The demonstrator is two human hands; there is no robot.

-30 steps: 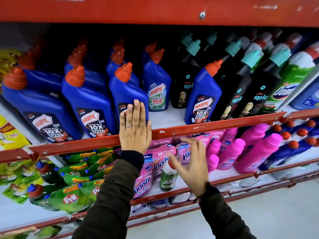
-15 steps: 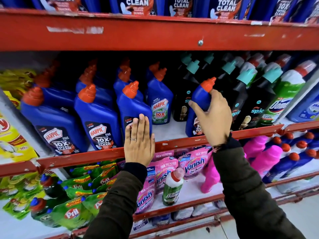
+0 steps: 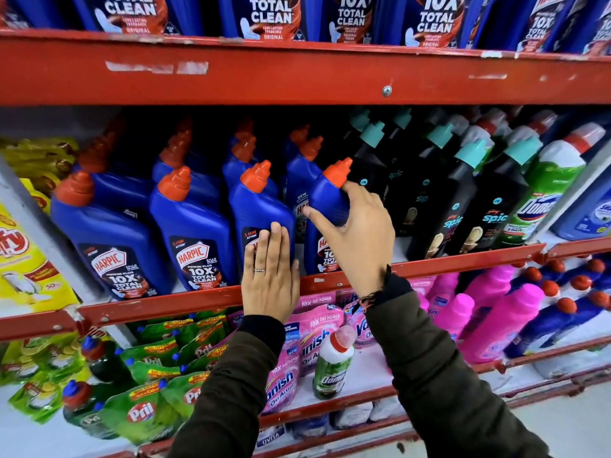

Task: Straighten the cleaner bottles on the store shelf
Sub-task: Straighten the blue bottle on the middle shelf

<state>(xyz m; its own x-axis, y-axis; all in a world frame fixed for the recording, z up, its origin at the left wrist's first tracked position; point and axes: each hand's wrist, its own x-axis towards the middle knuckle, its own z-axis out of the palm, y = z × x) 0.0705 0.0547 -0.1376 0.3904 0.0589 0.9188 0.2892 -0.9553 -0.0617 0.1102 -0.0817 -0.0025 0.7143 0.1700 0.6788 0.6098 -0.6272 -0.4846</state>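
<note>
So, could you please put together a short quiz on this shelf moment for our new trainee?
1. True or false: the right hand grips a blue Harpic bottle near its neck.
2. Multiple choice: the left hand is A) lifting a pouch, B) pressed flat against the front of another blue bottle, C) hanging free.
3. Fill in: the black Spic bottles to the right have ____ caps.

Key: 1 true; 2 B; 3 teal.
</note>
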